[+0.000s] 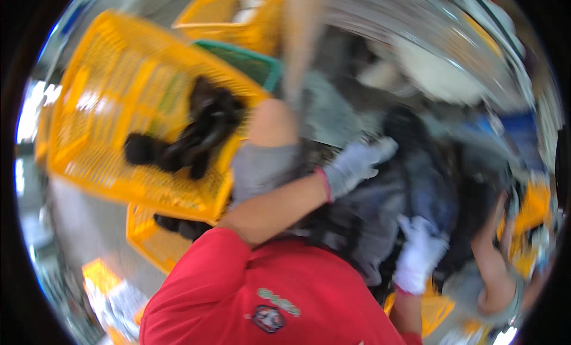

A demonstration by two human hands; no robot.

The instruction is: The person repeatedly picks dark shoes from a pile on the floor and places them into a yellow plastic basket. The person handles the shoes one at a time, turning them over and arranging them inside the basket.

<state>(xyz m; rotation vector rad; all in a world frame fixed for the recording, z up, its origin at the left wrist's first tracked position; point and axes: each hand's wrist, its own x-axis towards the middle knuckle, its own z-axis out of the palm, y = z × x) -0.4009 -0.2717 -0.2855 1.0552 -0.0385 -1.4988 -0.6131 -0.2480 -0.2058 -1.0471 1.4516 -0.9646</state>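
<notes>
My left hand, in a whitish glove with a pink cuff, reaches over a heap of dark grey and black cloth. Its fingers look stretched out and apart, next to a rounded black bundle. Closer to my body on the right, my right hand wears a white glove and touches the same cloth. Those fingers are also spread, with nothing visibly gripped. Motion blur softens the gloves and the cloth, so the kind of garment is unclear.
A tilted yellow plastic basket with black bundles inside stands at left, a green crate behind it. Another yellow basket sits below. A bare knee is beside the cloth. Another person's arm is at right. Plastic-wrapped stacks lie at back.
</notes>
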